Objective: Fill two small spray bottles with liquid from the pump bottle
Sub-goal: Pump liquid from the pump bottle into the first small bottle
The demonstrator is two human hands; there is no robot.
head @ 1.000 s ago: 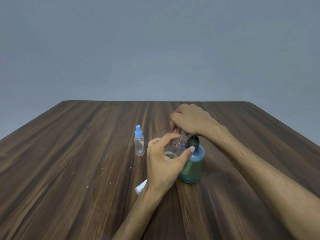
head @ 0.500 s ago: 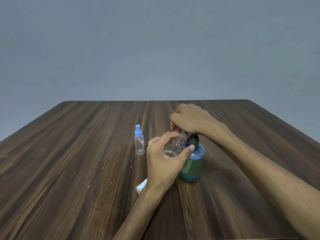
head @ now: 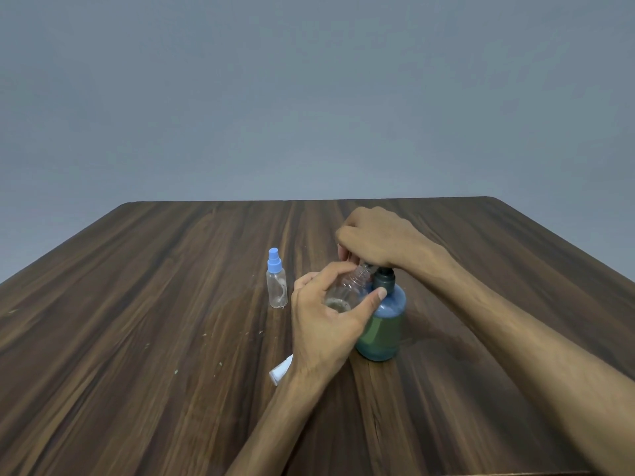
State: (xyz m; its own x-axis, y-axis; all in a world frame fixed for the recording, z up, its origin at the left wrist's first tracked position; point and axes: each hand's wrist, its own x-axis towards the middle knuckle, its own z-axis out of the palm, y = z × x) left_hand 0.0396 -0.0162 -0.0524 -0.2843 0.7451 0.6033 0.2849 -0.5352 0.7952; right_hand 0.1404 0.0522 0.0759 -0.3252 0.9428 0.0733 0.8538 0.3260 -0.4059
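Left hand [head: 326, 324] pinched open spray bottle [head: 343, 293], tilted w/ neck under nozzle to catch liquid. Right hand [head: 378, 242] curled, pressing on pump bottle [head: 385, 324]. Capped spray bottle [head: 276, 286] waited at 9 o'clock.

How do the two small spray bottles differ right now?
The standing bottle has its blue cap on; the held bottle is uncapped, its threaded neck bare. The standing bottle sits upright on the table; the held bottle is tilted in the left hand toward the pump. Both are small and clear.
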